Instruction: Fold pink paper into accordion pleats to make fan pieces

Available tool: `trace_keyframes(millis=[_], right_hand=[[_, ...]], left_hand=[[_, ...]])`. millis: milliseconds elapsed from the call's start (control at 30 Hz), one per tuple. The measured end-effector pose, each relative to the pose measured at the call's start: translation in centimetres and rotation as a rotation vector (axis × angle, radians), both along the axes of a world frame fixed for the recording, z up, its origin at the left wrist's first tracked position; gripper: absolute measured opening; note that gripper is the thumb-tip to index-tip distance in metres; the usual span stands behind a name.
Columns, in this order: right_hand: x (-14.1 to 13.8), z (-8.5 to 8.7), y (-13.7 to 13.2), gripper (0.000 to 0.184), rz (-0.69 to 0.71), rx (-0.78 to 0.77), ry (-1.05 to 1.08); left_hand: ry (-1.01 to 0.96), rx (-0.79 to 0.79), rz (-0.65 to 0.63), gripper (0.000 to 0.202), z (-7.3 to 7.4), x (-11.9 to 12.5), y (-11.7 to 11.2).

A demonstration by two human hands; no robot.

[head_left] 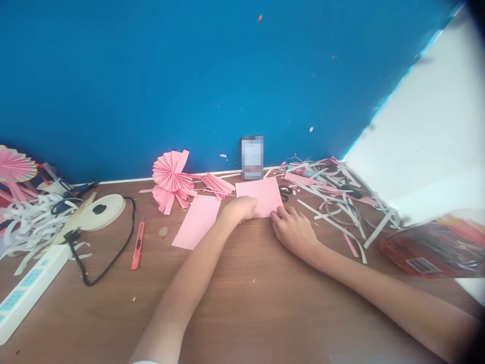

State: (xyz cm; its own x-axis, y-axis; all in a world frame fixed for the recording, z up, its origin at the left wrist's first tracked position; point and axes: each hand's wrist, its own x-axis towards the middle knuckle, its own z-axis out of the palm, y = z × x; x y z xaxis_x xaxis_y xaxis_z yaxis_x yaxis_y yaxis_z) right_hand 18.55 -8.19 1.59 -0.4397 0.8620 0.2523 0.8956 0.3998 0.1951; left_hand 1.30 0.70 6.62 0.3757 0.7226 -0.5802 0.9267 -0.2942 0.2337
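A pink paper sheet [261,194] lies on the brown table [242,303] near the blue wall. My left hand [242,208] pinches its near left edge with curled fingers. My right hand [293,230] presses on the sheet's near right corner, fingers bent together. A second pink sheet [197,222] lies flat just left of my left hand. Behind it rest pleated pink paper fans [172,177] and folded pink strips [217,184].
An orange utility knife [138,242] lies at the left, beside a black cord [109,253], a tape roll [102,210] and a white power strip [26,290]. Paper strips [333,197] pile at the right with scissors [285,192]. A red plastic packet [435,247] sits far right.
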Motion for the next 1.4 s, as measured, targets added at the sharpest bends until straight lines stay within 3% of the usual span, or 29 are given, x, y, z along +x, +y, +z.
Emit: trace_keyframes(millis=[300,533,767,933,1133,1400], right_hand=[[0.0,0.1,0.1,0.018,0.025,0.020,-0.004],[0.4,-0.5,0.8,0.029,0.236,-0.027,0.055],[0.4,-0.2,0.6,0.031,0.228,-0.069,-0.007],[0.2,0.1,0.5,0.025,0.257,-0.056,-0.037],[0.2,0.2,0.4,0.022,0.292,-0.059,-0.085],[0.1,0.4,0.2,0.023,0.292,-0.046,-0.064]], left_hand=[[-0.069,-0.077,0.066,0.037,-0.6,-0.5,0.7],[-0.111,-0.178,0.045,0.028,-0.2,-1.1,0.8],[-0.370,-0.365,0.037,0.022,-1.2,-3.2,2.2],[-0.415,-0.358,0.015,0.023,-1.8,-3.5,2.5],[-0.272,-0.283,-0.041,0.020,-0.7,-2.3,1.7],[-0.294,-0.271,-0.049,0.016,-0.4,-2.2,1.5]])
